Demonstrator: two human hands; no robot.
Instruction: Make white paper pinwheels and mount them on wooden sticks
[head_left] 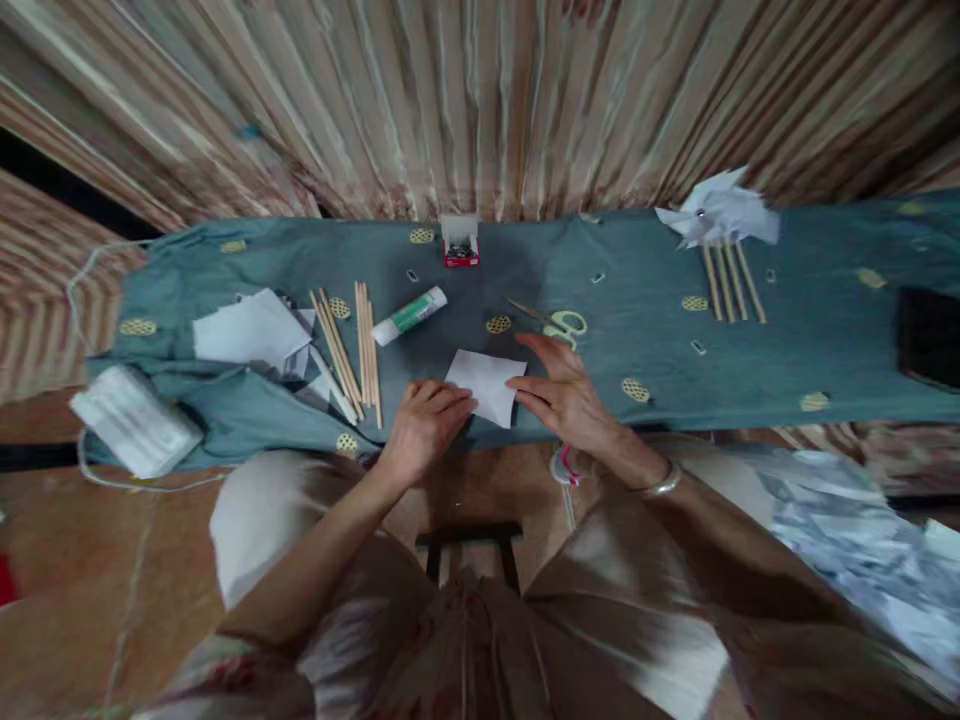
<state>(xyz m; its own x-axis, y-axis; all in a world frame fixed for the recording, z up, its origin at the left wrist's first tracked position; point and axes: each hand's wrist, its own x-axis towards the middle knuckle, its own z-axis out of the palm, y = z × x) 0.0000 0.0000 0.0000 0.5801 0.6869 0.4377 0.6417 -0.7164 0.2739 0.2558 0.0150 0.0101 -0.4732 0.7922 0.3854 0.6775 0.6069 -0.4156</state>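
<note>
Between my hands, near the table's front edge, is a small white sheet of paper (489,385). My left hand (426,425) pinches its lower left edge with thumb and fingers. On the other side my right hand (562,395) pinches the right edge between thumb and a finger, its index finger stretched up away from the sheet. Scissors (564,325) with pale green handles lie just beyond my right hand. A green and white glue stick (409,316) rests above my left hand. Beside it lie several thin wooden sticks (369,350).
A red box (461,250) of small dark items stands open at the back. Paper pinwheels (724,212) on sticks lie at the right. White paper pieces (255,330) and a white power strip (136,420) sit at the left. Paper scraps (862,530) are piled at lower right.
</note>
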